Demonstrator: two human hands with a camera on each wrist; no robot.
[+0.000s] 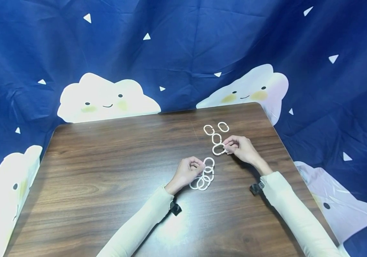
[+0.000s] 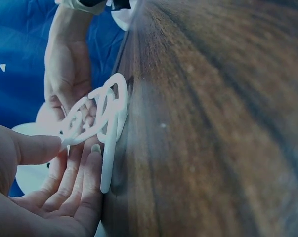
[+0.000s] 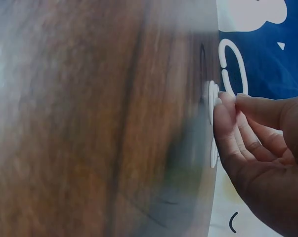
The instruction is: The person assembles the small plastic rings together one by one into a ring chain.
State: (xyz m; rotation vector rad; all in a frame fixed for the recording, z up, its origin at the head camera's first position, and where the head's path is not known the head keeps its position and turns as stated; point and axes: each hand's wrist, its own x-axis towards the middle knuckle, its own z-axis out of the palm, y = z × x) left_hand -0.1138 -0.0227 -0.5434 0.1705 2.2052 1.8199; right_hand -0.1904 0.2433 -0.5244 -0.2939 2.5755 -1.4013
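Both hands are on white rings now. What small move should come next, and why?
Probably carry the pinched ring toward the ring cluster, gap first. The right hand pinches that ring, whose gap shows and which is apart from the cluster; the left hand holds the cluster, whose overlapping rings look linked.

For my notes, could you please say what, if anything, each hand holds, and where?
The right hand holds a white ring by one end; the left hand, linked rings by one ring's edge.
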